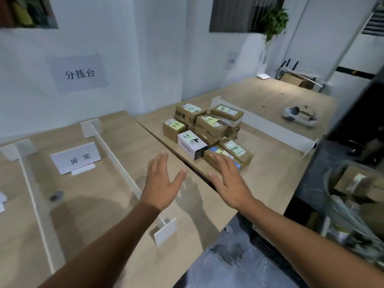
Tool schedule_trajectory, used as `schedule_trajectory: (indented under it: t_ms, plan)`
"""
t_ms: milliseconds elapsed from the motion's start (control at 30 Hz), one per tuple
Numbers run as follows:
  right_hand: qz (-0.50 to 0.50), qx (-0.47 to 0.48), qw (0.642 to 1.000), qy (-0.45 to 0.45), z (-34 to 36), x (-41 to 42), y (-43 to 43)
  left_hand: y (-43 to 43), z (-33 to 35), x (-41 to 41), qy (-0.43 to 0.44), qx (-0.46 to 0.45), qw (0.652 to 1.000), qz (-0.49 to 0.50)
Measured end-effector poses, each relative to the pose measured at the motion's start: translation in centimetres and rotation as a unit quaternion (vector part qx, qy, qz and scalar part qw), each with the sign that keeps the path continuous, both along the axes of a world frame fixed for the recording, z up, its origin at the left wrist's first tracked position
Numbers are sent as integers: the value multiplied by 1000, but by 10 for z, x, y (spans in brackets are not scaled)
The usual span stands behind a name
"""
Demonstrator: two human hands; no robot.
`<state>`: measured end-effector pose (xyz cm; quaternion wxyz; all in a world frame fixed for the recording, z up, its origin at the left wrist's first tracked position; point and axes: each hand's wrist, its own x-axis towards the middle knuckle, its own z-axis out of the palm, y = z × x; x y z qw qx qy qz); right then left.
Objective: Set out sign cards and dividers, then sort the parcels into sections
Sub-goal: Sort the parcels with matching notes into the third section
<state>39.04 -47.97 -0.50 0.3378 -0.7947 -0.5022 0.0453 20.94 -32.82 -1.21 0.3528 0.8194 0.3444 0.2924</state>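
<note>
The left hand [161, 183] and right hand [228, 183], fingers spread and empty, reach toward the heap of brown cardboard parcels with green notes [207, 129]. Grabbing hastily could topple the white carton [192, 144] on the heap's near side.

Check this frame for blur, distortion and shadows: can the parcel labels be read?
Head view: the wide-angle lens bends the dividers and the table edges; the bin at the right edge is smeared; the notes on the parcels are too soft to read, the sign card is legible; the left hand and right hand throw soft shadows on the table.
</note>
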Motion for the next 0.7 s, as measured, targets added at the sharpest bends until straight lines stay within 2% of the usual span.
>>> schedule_trajectory:
  t_ms: [233, 567, 700]
  plan:
    - [-33, -15, 999, 15, -14, 115, -41, -25, -11, 134, 6, 0, 999, -44]
    - [-38, -77, 996, 31, -50, 291, -13, 1, -58, 338, 17, -85, 995, -58]
    - [-37, -98, 994, 43, -53, 362, 2, 11, -74, 397, 60, -99, 992, -48]
